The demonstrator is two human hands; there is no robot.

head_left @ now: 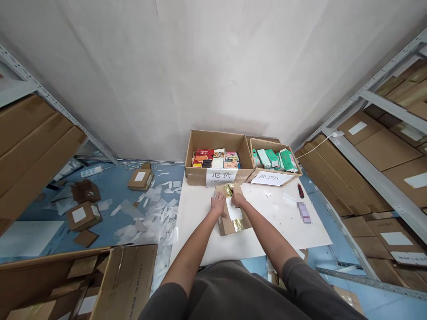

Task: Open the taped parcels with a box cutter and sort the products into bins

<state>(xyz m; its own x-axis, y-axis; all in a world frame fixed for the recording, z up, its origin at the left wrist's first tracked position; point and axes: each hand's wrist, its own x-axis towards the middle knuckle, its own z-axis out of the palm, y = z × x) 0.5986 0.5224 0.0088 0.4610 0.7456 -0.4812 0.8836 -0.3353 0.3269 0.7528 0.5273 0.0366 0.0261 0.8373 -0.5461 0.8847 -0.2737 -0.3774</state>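
A small brown cardboard parcel [229,222] with a white label and shiny gold tape lies on the white table top [273,222]. My left hand [218,204] rests on its far left part, fingers pressed down on the flap. My right hand [237,198] sits at the far end by the gold tape [228,190], fingers curled on it; whether it pinches the tape is too small to tell.
Two open labelled cartons stand at the table's far edge: one [216,162] with books, one [273,162] with green boxes. A red-black cutter [300,190] and a small packet [304,212] lie to the right. Shelving with cartons flanks both sides; parcels and paper scraps litter the blue floor [110,200].
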